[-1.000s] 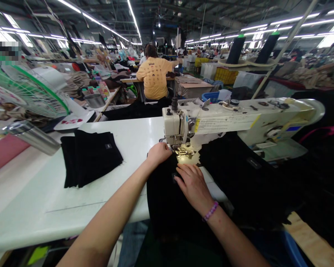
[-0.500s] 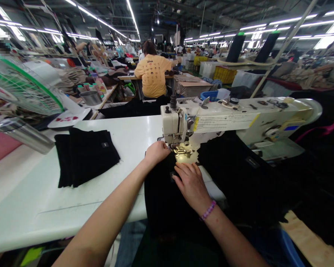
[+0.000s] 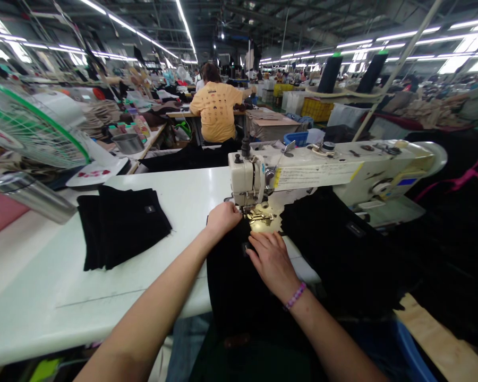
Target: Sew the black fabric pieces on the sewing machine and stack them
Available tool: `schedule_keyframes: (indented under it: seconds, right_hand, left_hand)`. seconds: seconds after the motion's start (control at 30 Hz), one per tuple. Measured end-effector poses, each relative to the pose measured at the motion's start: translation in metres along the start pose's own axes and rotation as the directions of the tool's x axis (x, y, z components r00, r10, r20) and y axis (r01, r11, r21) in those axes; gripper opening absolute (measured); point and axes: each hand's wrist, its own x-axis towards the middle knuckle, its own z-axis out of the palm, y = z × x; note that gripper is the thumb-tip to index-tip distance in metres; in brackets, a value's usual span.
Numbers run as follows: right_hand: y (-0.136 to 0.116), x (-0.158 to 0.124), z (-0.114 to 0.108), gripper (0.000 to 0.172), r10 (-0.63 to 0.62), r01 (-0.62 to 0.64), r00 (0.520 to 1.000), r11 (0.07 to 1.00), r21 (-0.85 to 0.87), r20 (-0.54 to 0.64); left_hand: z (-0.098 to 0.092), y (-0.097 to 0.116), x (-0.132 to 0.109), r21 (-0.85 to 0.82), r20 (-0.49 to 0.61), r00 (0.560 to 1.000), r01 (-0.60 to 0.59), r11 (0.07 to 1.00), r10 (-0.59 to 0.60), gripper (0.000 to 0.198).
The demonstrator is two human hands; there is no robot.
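A black fabric piece [image 3: 235, 286] hangs over the table's front edge, its far end under the head of a white sewing machine [image 3: 314, 170]. My left hand [image 3: 224, 218] is closed at the fabric's far left corner, right beside the needle area; its fingertips pinch the edge there. Flat on the right side of the same fabric lies my right hand [image 3: 271, 260], fingers stretched forward, the thumb near a small dark label [image 3: 246, 249]. A lit metal plate [image 3: 263, 217] shows just beyond the right fingertips.
Folded black pieces [image 3: 127, 228] with a label lie on the white table [image 3: 175, 185] at left. More black fabric [image 3: 334, 239] is heaped right of the machine. A steel flask [image 3: 34, 196] and a green-rimmed fan [image 3: 35, 122] stand far left. A person in a yellow shirt [image 3: 216, 109] sits ahead.
The view has shifted slightly. Both hands and the black fabric stay in nearly the same place at the machine.
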Motion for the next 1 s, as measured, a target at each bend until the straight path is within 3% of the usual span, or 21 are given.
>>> schedule_keyframes:
  seconds: [0.1,0.2,0.27,0.37,0.43,0.53,0.6,0.7,0.87,1.0]
  right_hand:
    - [0.001,0.0,-0.001,0.025,0.001,-0.001,1.0,1.0,0.005,0.01]
    - [-0.001,-0.007,-0.008,0.026,0.002,-0.002,1.0,1.0,0.031,-0.013]
    - [-0.006,-0.019,-0.015,0.028,-0.026,0.032,0.998,0.995,0.095,-0.064]
    - [-0.017,-0.041,-0.027,0.036,-0.161,0.185,0.98,0.954,0.234,-0.119]
    - [-0.024,-0.055,-0.031,0.045,-0.294,0.307,0.952,0.904,0.296,-0.089]
    - [-0.034,-0.068,-0.027,0.053,-0.438,0.422,0.899,0.855,0.301,-0.015]
    - [-0.04,-0.07,-0.019,0.046,-0.466,0.456,0.884,0.846,0.276,-0.032]
    - [-0.048,-0.068,-0.009,0.027,-0.446,0.466,0.885,0.84,0.278,-0.135]
    - [-0.055,-0.063,-0.009,0.027,-0.391,0.442,0.896,0.838,0.32,-0.212]
    - [-0.054,-0.062,-0.012,0.034,-0.429,0.473,0.88,0.829,0.298,-0.202]
  left_hand:
    - [-0.007,0.0,-0.023,0.002,-0.114,0.991,-0.075,0.997,0.075,0.022]
    - [-0.012,-0.012,-0.065,-0.051,-0.237,0.963,-0.147,0.988,0.131,0.035]
    - [-0.009,-0.027,-0.102,-0.187,-0.397,0.91,-0.209,0.96,0.121,0.032]
    - [0.004,-0.051,-0.164,-0.401,-0.577,0.817,-0.269,0.876,-0.013,0.014]
    - [0.015,-0.062,-0.204,-0.452,-0.554,0.831,-0.251,0.856,-0.05,0.006]
    - [0.031,-0.065,-0.245,-0.405,-0.417,0.907,-0.246,0.881,0.062,0.006]
    - [0.039,-0.059,-0.258,-0.357,-0.292,0.952,-0.194,0.914,0.088,0.007]
    - [0.047,-0.046,-0.26,-0.365,-0.187,0.982,-0.068,0.929,-0.001,0.01]
    - [0.048,-0.035,-0.255,-0.457,-0.286,0.949,-0.016,0.89,-0.13,0.014]
    - [0.044,-0.034,-0.258,-0.444,-0.395,0.912,-0.088,0.892,-0.106,0.007]
